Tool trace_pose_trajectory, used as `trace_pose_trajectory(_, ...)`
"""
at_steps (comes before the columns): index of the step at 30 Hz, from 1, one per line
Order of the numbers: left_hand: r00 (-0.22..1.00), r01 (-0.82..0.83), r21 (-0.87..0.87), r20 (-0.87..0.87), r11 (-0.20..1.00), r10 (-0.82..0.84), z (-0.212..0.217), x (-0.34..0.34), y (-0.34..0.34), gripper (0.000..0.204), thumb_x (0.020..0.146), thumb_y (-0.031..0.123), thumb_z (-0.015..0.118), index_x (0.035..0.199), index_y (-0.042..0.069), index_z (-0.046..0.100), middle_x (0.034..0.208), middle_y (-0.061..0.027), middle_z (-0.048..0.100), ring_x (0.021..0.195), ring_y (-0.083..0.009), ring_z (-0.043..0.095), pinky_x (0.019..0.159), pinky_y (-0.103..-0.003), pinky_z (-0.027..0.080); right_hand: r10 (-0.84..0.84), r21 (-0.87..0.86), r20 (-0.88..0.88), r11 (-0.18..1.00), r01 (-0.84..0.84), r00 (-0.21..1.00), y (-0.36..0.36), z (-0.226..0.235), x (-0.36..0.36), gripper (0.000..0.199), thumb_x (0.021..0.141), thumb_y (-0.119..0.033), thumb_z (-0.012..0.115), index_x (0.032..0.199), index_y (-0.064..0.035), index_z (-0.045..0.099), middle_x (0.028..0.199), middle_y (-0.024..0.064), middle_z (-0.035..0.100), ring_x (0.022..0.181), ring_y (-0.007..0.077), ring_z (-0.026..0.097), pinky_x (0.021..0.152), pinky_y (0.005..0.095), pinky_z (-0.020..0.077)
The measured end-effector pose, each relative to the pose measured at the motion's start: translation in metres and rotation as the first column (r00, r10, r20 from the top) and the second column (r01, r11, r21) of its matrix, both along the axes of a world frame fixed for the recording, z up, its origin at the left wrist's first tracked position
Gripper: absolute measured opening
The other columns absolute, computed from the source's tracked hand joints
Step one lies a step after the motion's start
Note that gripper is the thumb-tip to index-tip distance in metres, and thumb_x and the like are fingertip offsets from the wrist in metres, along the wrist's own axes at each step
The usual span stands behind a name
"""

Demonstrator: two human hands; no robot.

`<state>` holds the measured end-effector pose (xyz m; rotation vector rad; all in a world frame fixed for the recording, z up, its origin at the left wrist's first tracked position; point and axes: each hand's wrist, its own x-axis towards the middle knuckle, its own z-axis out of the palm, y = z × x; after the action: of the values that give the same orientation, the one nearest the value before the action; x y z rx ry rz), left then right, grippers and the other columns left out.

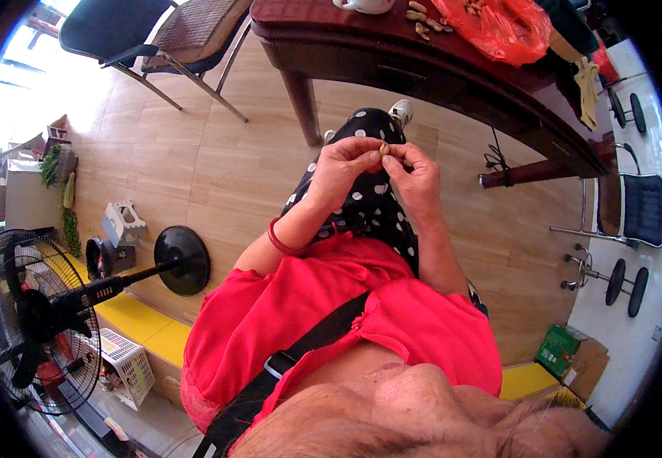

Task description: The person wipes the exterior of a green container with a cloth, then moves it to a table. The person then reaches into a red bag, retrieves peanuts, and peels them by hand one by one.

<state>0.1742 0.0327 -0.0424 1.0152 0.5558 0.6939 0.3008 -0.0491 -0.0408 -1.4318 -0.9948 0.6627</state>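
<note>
Head view: both hands meet above the lap, fingers curled; the left hand (344, 164) and right hand (415, 175) pinch one peanut (384, 149) between their fingertips, below the worktop (453, 76) edge holding more peanuts (423, 19).

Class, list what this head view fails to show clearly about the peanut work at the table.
- Peanut: pinched between left hand and right hand; fingers cover most of it, so cracked or whole is unclear.
- Red plastic bag: top cut off by the picture edge; contents hidden.
- White cup: only its base shows, cut by the top edge.
- Loose peanuts on the table: too small to count.
</note>
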Motion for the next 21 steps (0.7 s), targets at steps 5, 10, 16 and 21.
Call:
trace_pose_trajectory(5,0.996,-0.033,0.113,-0.079,0.993,0.042,0.004,0.000,-0.003,0.015,0.082,0.005,0.065,0.095,-0.002,0.066,0.083,-0.0045,0.066,0.072,-0.0082,0.059,0.066,-0.021,0.048,-0.010,-0.075,0.073,0.997,0.016,0.997,0.000,0.009,-0.004,0.009,0.080,-0.006,0.062,0.086,0.0007,0.064,0.072,-0.0002,0.059,0.062,0.0046,0.052,0.053,0.0209,0.0427)
trace_pose_trajectory(10,0.990,-0.102,0.124,-0.088,0.987,0.113,0.002,0.002,-0.008,0.011,0.081,0.006,0.066,0.087,-0.003,0.066,0.075,-0.0039,0.064,0.065,-0.0082,0.058,0.059,-0.022,0.048,-0.015,-0.142,0.013,0.990,0.016,1.000,0.002,0.004,-0.010,0.010,0.081,-0.006,0.061,0.086,0.0014,0.062,0.068,0.0003,0.060,0.057,0.0031,0.051,0.050,0.0193,0.0424)
trace_pose_trajectory(16,0.993,-0.106,-0.156,-0.068,0.982,0.096,-0.005,0.004,-0.008,0.016,0.088,0.010,0.058,0.091,-0.005,0.062,0.077,-0.0052,0.063,0.062,-0.0114,0.058,0.057,-0.023,0.048,-0.024,-0.158,-0.209,0.987,-0.010,0.978,0.003,-0.007,-0.005,0.011,0.083,-0.007,0.059,0.088,0.0017,0.063,0.069,-0.0002,0.061,0.059,0.0027,0.052,0.051,0.0184,0.0424)
trace_pose_trajectory(21,1.000,-0.002,-0.369,-0.013,0.930,-0.003,-0.009,0.004,-0.003,0.022,0.092,0.015,0.052,0.102,-0.004,0.057,0.085,-0.0075,0.064,0.068,-0.0144,0.061,0.062,-0.025,0.052,-0.004,-0.239,-0.277,0.969,-0.065,0.961,0.000,0.005,0.004,0.013,0.083,-0.007,0.059,0.091,0.0019,0.065,0.075,0.0007,0.063,0.063,0.0036,0.053,0.056,0.0200,0.0448)
